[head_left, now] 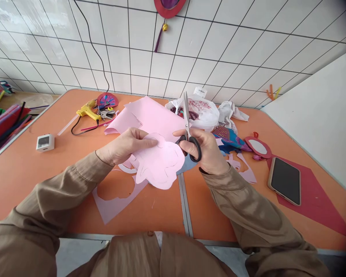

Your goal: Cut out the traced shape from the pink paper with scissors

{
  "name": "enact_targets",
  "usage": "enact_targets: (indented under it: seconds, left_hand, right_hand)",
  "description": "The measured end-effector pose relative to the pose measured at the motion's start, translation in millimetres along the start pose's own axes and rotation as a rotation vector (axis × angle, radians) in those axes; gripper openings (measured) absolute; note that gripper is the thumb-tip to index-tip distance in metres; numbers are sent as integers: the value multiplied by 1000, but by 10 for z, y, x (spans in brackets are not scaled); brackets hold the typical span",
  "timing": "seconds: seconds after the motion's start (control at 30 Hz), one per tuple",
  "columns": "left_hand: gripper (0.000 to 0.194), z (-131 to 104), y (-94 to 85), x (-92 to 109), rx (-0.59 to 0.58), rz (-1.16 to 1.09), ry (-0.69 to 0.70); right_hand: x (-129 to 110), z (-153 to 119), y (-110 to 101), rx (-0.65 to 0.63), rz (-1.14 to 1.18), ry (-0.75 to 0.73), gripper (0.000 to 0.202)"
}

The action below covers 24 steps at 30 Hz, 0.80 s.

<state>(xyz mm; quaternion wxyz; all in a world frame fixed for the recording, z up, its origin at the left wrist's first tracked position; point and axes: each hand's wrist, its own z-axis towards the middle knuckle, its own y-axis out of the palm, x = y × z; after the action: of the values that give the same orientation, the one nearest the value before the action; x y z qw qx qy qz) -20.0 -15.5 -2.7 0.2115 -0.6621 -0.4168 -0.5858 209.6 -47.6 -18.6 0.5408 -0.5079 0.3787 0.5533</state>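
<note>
Brown shirt front [135,257] closest, sleeves reaching out over the surface [161,221]. Left hand [123,147] pinching a pink flower-shaped cutout [163,165] by its upper edge, thumb on top, probably to keep the lobes flat and the pencil lines visible. Right hand [213,152] beside it, fingers through the black handles of the scissors [187,122], blades together and pointing up, perhaps to spare the paper an accidental nick. Below the cutout, a pink scrap [109,209] with a rounded gap; beyond, a larger pink sheet [150,119], partly curled. Off to the left, a yellow glue gun [88,110] and a small white box [45,142] (purpose hard to tell). To the right, a phone [285,181] lying partly on a red sheet [317,204]. Behind, a plastic bag [206,111] near a white tiled wall [138,57].
</note>
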Motion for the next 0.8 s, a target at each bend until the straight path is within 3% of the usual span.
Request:
enact_targets:
  seconds: [0.17,0.33,0.47,0.6,0.7,0.8]
  left_hand:
    - [22,-27,-36,15,-39,80,0]
    - [23,-35,-60,33,-54,144,3]
    - [25,-13,-49,10,-41,161,2]
    - [26,7,-25,-29,-26,180,-31]
    - [42,35,-46,-28,-15,110,-13]
    - [67,86,-113,-7,82,-10,3]
  right_hand:
    - [139,73,-120,-254,-16,-23,59]
    - [230,78,-128,-401,-6,-34,57]
    - [135,26,-50,-295,91,-29,50]
    - [63,-15,61,-201,34,100,33]
    - [104,-9,88,-103,27,109,26]
    - [186,22,66,77,40,30,24]
